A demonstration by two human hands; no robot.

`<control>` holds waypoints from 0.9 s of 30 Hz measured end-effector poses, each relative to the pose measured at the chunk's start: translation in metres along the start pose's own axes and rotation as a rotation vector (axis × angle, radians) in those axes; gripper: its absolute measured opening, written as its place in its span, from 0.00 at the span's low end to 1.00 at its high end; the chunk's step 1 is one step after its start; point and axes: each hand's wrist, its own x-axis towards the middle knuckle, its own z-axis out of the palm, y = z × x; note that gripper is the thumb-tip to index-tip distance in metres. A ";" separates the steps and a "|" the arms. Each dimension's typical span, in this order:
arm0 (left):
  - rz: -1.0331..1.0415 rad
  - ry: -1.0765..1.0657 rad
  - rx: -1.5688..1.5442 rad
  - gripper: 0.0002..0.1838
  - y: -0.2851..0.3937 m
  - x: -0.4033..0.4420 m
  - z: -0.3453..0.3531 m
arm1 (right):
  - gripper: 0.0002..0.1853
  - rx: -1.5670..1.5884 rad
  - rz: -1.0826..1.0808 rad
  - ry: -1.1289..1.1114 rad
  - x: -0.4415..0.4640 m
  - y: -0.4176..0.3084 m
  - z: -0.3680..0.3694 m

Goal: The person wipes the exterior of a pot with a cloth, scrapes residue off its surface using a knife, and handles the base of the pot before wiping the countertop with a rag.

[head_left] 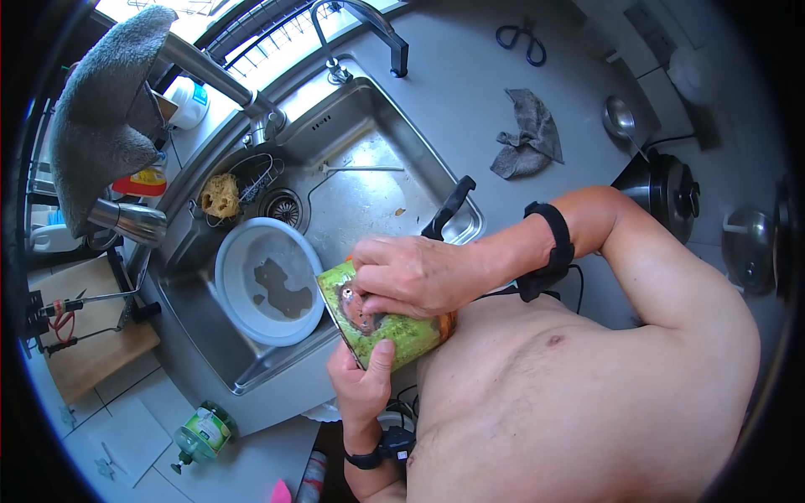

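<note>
A green printed box or tin (402, 334) with a brown-and-red picture on its face is held tilted between the sink's front edge and my bare torso. My left hand (362, 384) grips its lower edge, thumb on the printed face and the other fingers hidden underneath. Across the upper part lies my right hand (407, 272), its fingers curled and pressed against the picture. Whether the fingertips pinch something small there cannot be made out. The white basin (222, 277), with brownish water in it, stands in the sink just left of the box.
Around the steel sink (369, 151) are a black faucet (398, 54), a sponge (220, 195) and a black handle (450, 205). A grey cloth (528, 134), scissors (521, 42) and a ladle (619, 117) lie rightward. A green soap bottle (204, 432) stands lower left.
</note>
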 end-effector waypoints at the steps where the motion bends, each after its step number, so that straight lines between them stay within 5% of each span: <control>1: 0.008 0.002 0.012 0.17 -0.001 -0.002 0.000 | 0.13 -0.003 -0.020 0.007 -0.002 0.001 -0.001; 6: 0.004 0.050 -0.052 0.17 -0.005 -0.004 0.004 | 0.18 -0.160 0.061 -0.004 -0.003 0.004 -0.002; 9: 0.001 0.050 -0.061 0.17 -0.003 -0.004 0.003 | 0.22 -0.337 0.249 -0.190 0.002 -0.010 -0.015; 16: -0.070 -0.014 -0.098 0.18 -0.005 -0.008 0.000 | 0.24 -0.045 0.494 -0.209 0.021 0.017 -0.036; 27: -0.136 0.001 -0.045 0.19 -0.001 -0.019 -0.002 | 0.13 -0.100 0.139 -0.272 0.024 0.000 -0.012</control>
